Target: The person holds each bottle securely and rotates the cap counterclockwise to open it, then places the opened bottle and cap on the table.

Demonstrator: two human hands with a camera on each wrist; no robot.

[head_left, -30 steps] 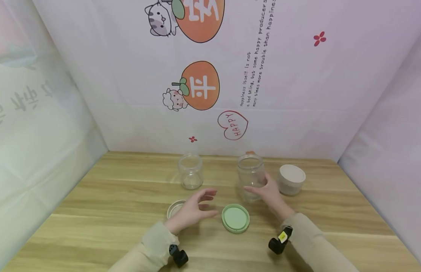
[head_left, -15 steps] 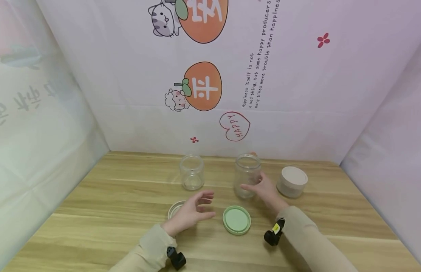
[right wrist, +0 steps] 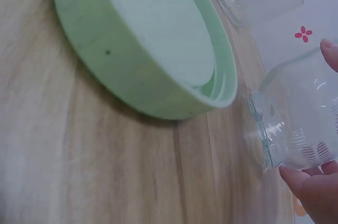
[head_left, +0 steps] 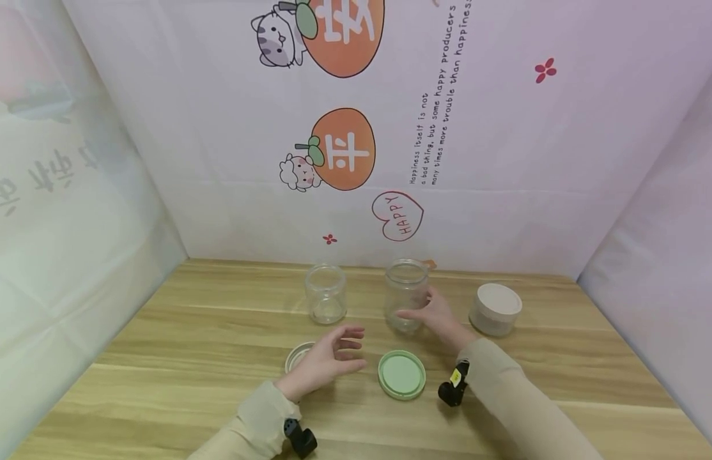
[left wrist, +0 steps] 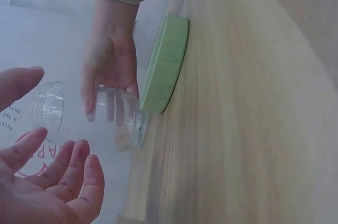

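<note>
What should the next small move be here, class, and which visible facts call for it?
Probably the right hand should bring its jar closer to the left hand. It already grips the jar, whose mouth is uncovered, while the left hand is open and holds nothing, so it could steady the jar. The green lid lies nearby for afterwards.

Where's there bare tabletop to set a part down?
Free: table left of the unheld clear jar and pale lid; also right of the pale-topped tub. Crowded: the middle, with left hand, green lid, right hand and held jar.
</note>
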